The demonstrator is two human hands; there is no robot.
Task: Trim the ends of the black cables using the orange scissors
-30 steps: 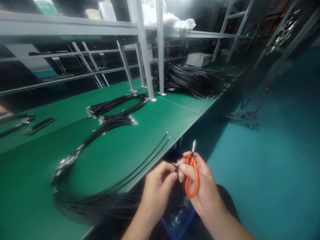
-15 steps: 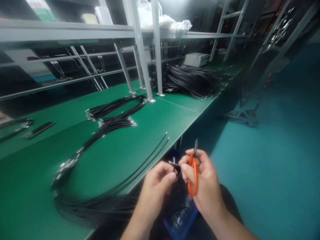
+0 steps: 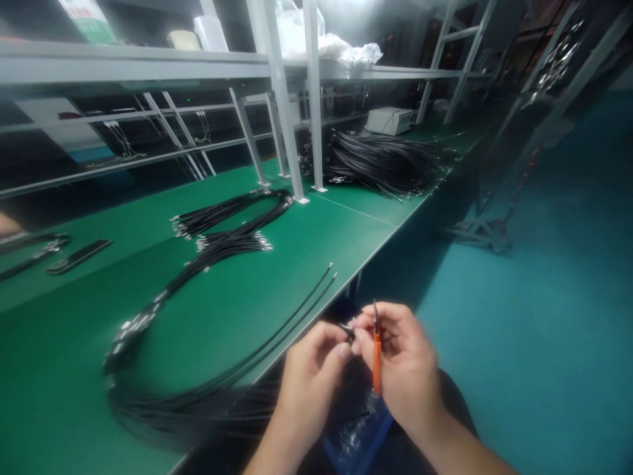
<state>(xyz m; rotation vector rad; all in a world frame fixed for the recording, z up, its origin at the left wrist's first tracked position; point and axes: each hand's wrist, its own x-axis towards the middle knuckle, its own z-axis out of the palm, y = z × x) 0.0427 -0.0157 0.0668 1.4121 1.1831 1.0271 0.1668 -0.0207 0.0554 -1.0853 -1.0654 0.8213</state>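
My left hand (image 3: 316,373) is closed in a pinch on the end of a black cable (image 3: 350,332), just off the table's front edge. My right hand (image 3: 403,356) meets it there, thumb and forefinger at the same cable end. Held in that right hand are orange-handled scissors (image 3: 377,363), seen edge-on with their dark blades pointing up. Small details at the fingertips are blurred. A bundle of black cables (image 3: 173,409) runs from the table toward my lap, and two cable ends (image 3: 330,267) lie apart from it.
Below my hands is a blue bin (image 3: 363,435) with small shiny pieces. On the green table (image 3: 222,310) lie a looped cable bundle (image 3: 232,244) and a phone-like dark object (image 3: 79,256). A cable pile (image 3: 380,161) is behind grey posts (image 3: 316,99). Another person's hand (image 3: 7,225) shows far left.
The scissors have turned edge-on and sit slightly lower in my right hand. Both hands have drawn closer at the cable end. Another person's hand shows more at the far left.
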